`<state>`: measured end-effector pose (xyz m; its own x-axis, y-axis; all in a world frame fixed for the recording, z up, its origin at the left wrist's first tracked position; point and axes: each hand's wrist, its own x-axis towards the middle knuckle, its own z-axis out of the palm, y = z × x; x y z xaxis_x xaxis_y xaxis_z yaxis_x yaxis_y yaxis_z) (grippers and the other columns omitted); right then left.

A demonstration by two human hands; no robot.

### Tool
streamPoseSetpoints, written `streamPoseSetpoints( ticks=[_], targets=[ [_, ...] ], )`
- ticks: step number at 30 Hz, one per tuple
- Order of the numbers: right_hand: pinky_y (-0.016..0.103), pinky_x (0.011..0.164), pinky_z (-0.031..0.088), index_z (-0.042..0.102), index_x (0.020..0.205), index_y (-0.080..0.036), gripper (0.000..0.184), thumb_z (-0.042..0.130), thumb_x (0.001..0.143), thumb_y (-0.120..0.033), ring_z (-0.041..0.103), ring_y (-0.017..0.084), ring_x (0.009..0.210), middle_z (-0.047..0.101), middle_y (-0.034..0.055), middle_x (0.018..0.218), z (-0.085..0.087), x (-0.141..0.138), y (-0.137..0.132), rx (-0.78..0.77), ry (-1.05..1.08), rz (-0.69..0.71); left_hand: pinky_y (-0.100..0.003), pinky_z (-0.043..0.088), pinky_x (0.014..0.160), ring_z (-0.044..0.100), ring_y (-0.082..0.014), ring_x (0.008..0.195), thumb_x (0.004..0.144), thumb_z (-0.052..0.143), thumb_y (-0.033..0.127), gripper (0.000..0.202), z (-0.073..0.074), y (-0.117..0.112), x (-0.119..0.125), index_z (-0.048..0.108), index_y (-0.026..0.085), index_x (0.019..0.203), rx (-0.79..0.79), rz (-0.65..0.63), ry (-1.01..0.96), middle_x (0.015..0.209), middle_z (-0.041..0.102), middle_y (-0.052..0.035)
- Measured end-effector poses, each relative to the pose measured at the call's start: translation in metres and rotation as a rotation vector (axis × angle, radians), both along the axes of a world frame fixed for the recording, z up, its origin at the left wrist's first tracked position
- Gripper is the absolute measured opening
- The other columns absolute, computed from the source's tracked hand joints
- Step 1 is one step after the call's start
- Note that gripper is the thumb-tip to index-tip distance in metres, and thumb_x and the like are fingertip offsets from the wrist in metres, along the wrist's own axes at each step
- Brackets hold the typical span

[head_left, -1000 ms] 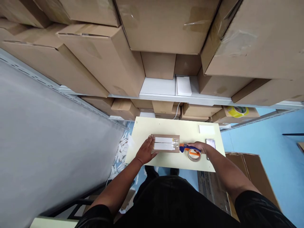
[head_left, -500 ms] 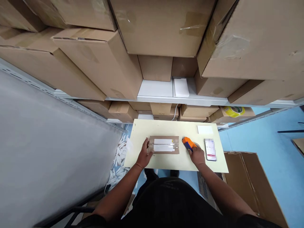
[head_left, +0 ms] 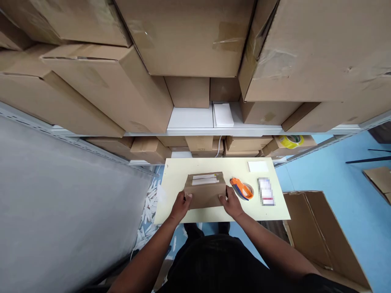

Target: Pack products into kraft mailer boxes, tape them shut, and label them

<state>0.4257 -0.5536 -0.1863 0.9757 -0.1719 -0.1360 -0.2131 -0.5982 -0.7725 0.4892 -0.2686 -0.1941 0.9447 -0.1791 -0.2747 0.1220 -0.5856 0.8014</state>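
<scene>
Between my two hands is a small brown cardboard box [head_left: 205,196], tilted so that its side faces me. White label strips [head_left: 205,179] show on its far face. My left hand [head_left: 181,206] grips the box's left end, thumb on the near side. At the right end my right hand [head_left: 231,202] holds it the same way. An orange and blue tape dispenser [head_left: 242,189] lies on the pale table [head_left: 174,175], just right of my right hand. The fingers behind the box are hidden.
A phone [head_left: 266,192] and a white card or flat box [head_left: 257,166] lie on the table's right side. Shelves with cardboard boxes [head_left: 189,36] rise beyond it. A yellow tape roll [head_left: 291,141] sits on a lower-shelf box. An open carton [head_left: 317,228] stands at right; paper scraps [head_left: 149,207] litter the left floor.
My right hand has let go of the tape dispenser, which now lies on the table, and has taken the box's right end. The box has been tipped up from lying flat.
</scene>
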Motion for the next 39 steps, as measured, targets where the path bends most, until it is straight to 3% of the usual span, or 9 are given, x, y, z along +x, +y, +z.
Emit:
streamPoseSetpoints(
  ticks=[6, 10, 13, 17, 23, 27, 30, 34, 39],
  targets=[
    [0.033, 0.08, 0.048, 0.066, 0.103, -0.018, 0.033, 0.048, 0.098, -0.045, 0.064, 0.024, 0.09, 0.069, 0.01, 0.096, 0.017, 0.047, -0.007, -0.066, 0.168, -0.018, -0.044, 0.054, 0.093, 0.07, -0.0319, 0.105, 0.099, 0.039, 0.059, 0.059, 0.013, -0.019, 0.042, 0.071, 0.012, 0.116, 0.052, -0.062, 0.102, 0.106, 0.074, -0.0154],
    [0.04, 0.094, 0.042, 0.065, 0.109, -0.018, 0.034, 0.046, 0.099, -0.044, 0.06, 0.029, 0.102, 0.068, 0.0127, 0.103, 0.007, 0.025, -0.036, -0.306, -0.049, -0.094, -0.044, 0.054, 0.092, 0.069, -0.0303, 0.104, 0.098, 0.042, 0.059, 0.059, 0.016, -0.02, 0.042, 0.067, 0.012, 0.123, 0.111, 0.038, 0.102, 0.121, 0.07, -0.0177],
    [0.048, 0.096, 0.038, 0.064, 0.111, -0.016, 0.039, 0.057, 0.092, -0.05, 0.054, 0.036, 0.111, 0.066, 0.0187, 0.11, -0.011, -0.002, -0.058, -0.56, 0.039, -0.218, -0.046, 0.054, 0.096, 0.067, -0.0287, 0.104, 0.096, 0.049, 0.053, 0.054, 0.027, -0.013, 0.026, 0.062, 0.013, 0.13, 0.172, 0.127, -0.129, 0.129, 0.061, -0.0185],
    [0.051, 0.094, 0.037, 0.066, 0.106, -0.02, 0.025, 0.058, 0.092, -0.039, 0.051, 0.039, 0.118, 0.068, 0.0193, 0.105, -0.033, -0.015, -0.073, -0.614, 0.226, -0.144, -0.047, 0.05, 0.104, 0.06, -0.0278, 0.115, 0.098, 0.05, 0.037, 0.031, 0.056, -0.017, 0.005, 0.065, 0.021, 0.12, 0.177, -0.084, -0.397, 0.118, 0.063, -0.0114],
    [0.045, 0.088, 0.046, 0.064, 0.101, -0.018, 0.03, 0.053, 0.095, -0.046, 0.057, 0.034, 0.104, 0.067, 0.0153, 0.097, -0.008, -0.019, -0.081, -0.32, 0.118, -0.142, -0.044, 0.05, 0.102, 0.06, -0.0265, 0.111, 0.097, 0.052, 0.033, 0.024, 0.091, -0.076, 0.017, 0.07, 0.021, 0.108, 0.135, -0.325, -0.375, 0.109, 0.068, -0.0088],
    [0.042, 0.084, 0.051, 0.062, 0.101, -0.022, 0.035, 0.052, 0.095, -0.056, 0.058, 0.031, 0.101, 0.064, 0.0116, 0.098, 0.027, -0.043, -0.08, -0.027, -0.004, -0.093, -0.039, 0.051, 0.102, 0.061, -0.0262, 0.119, 0.096, 0.055, 0.044, 0.042, 0.104, -0.13, 0.041, 0.066, 0.02, 0.128, -0.008, -0.409, -0.143, 0.129, 0.065, -0.0111],
    [0.042, 0.085, 0.052, 0.062, 0.102, -0.023, 0.031, 0.057, 0.093, -0.052, 0.059, 0.03, 0.099, 0.063, 0.0106, 0.099, 0.041, -0.06, -0.077, 0.084, -0.06, -0.059, -0.033, 0.054, 0.093, 0.067, -0.0232, 0.109, 0.094, 0.056, 0.047, 0.041, 0.113, -0.162, 0.048, 0.07, 0.02, 0.122, -0.118, -0.494, 0.069, 0.124, 0.07, -0.0084],
    [0.039, 0.079, 0.053, 0.062, 0.098, -0.023, 0.024, 0.06, 0.09, -0.046, 0.06, 0.028, 0.095, 0.062, 0.0096, 0.097, 0.04, -0.076, -0.078, 0.137, -0.064, -0.058, -0.029, 0.054, 0.079, 0.07, -0.0207, 0.09, 0.088, 0.057, 0.037, 0.028, 0.113, -0.184, 0.039, 0.076, 0.018, 0.095, -0.09, -0.503, 0.269, 0.093, 0.077, -0.0049],
    [0.033, 0.071, 0.049, 0.058, 0.083, -0.023, 0.029, 0.056, 0.089, -0.051, 0.061, 0.024, 0.083, 0.063, 0.0062, 0.084, 0.025, -0.09, -0.08, 0.127, 0.0, -0.184, -0.027, 0.051, 0.068, 0.069, -0.0183, 0.08, 0.084, 0.058, 0.029, 0.023, 0.099, -0.2, 0.02, 0.077, 0.017, 0.09, -0.008, -0.467, 0.295, 0.088, 0.077, -0.0043]
  ],
)
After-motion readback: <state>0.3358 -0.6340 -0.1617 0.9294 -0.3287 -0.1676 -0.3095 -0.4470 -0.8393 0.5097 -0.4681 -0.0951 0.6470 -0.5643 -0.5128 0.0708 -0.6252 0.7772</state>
